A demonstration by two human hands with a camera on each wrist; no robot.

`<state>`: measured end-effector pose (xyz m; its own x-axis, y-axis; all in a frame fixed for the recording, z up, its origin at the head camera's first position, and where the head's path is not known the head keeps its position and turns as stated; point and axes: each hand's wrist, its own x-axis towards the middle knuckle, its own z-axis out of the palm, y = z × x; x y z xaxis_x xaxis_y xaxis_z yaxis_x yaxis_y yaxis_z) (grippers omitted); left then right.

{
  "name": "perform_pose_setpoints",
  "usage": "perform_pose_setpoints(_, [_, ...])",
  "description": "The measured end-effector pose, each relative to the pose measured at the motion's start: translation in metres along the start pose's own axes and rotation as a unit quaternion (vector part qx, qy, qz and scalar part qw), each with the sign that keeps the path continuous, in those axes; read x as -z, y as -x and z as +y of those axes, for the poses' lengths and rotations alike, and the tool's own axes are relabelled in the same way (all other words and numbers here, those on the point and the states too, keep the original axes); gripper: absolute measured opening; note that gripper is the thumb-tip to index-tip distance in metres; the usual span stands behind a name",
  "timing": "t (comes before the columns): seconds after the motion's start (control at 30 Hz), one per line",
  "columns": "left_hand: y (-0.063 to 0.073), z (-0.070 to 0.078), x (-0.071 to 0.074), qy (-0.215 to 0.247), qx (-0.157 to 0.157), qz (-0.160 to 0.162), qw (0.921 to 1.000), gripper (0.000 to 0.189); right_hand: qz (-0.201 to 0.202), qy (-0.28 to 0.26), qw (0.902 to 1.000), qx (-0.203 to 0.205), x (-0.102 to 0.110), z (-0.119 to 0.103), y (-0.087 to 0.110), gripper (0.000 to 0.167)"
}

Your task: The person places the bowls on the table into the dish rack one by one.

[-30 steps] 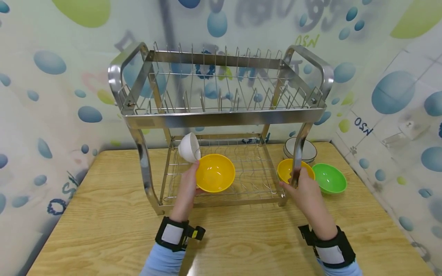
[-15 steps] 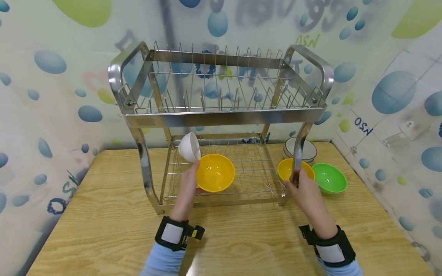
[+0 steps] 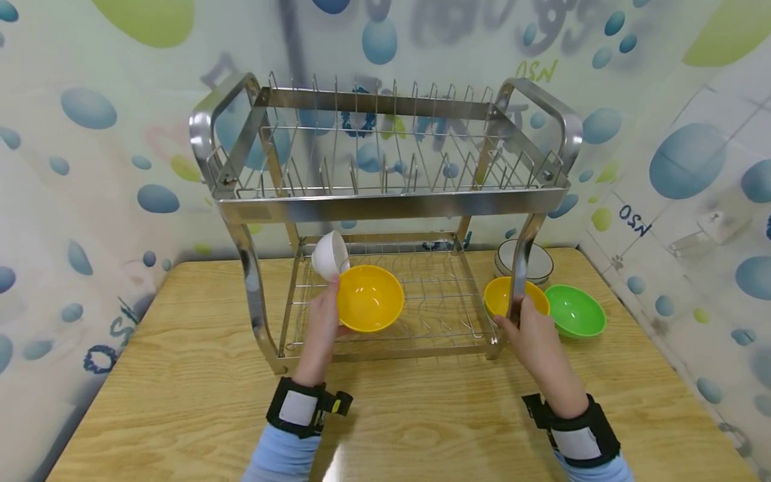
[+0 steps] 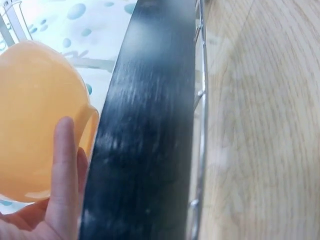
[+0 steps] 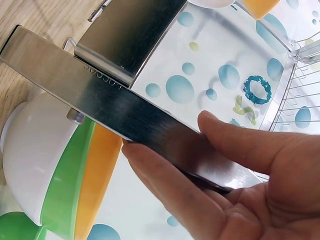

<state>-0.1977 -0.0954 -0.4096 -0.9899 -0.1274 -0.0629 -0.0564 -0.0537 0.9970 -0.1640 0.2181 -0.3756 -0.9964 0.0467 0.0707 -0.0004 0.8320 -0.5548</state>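
evidently, the left grip (image 3: pixel 321 318) pinches a yellow bowl (image 3: pixel 370 298) near its rim, tilted, over the lower shelf of the rack (image 3: pixel 391 209). the right grip (image 3: pixel 538 341) clasps the rack's right front post (image 3: pixel 519 268). a tipped white cup (image 3: pixel 330 257) sits at the rack's left end, right by the bowl, so a leftward swing could knock it. tugging the post might jolt the rack into the stacked bowls (image 5: pixel 65 170) just outside its right side; a green bowl (image 3: pixel 575 312) lies beyond.
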Motion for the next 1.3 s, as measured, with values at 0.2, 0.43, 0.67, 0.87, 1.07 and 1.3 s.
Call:
perform_pose_setpoints(0.2, [-0.002,0.011,0.003,-0.074,-0.049,0.037,0.9954,0.058,0.003,-0.004,1.0,-0.002,0.0,0.001,0.002,0.037])
perform_pose_setpoints(0.43, [-0.01,0.032,0.0,-0.229,-0.182,0.13,0.9475,0.051,0.003,0.002,1.0,-0.005,0.003,0.003,0.002,0.037])
perform_pose_setpoints(0.67, [-0.019,0.045,-0.005,-0.302,-0.248,0.174,0.904,0.051,0.01,0.005,0.9999,-0.006,0.001,0.004,0.003,0.036])
perform_pose_setpoints(0.87, [-0.027,0.055,-0.014,-0.347,-0.296,0.193,0.869,0.055,0.014,0.006,0.9999,-0.003,-0.001,0.003,0.002,0.035])
perform_pose_setpoints(1.07, [-0.036,0.065,-0.022,-0.359,-0.338,0.182,0.8508,0.052,0.005,0.005,0.9999,-0.009,-0.002,0.001,0.001,0.035])
perform_pose_setpoints(1.3, [-0.055,0.066,-0.031,-0.403,-0.32,0.165,0.8411,0.061,0.013,0.006,0.9999,0.002,-0.003,0.001,-0.001,0.034])
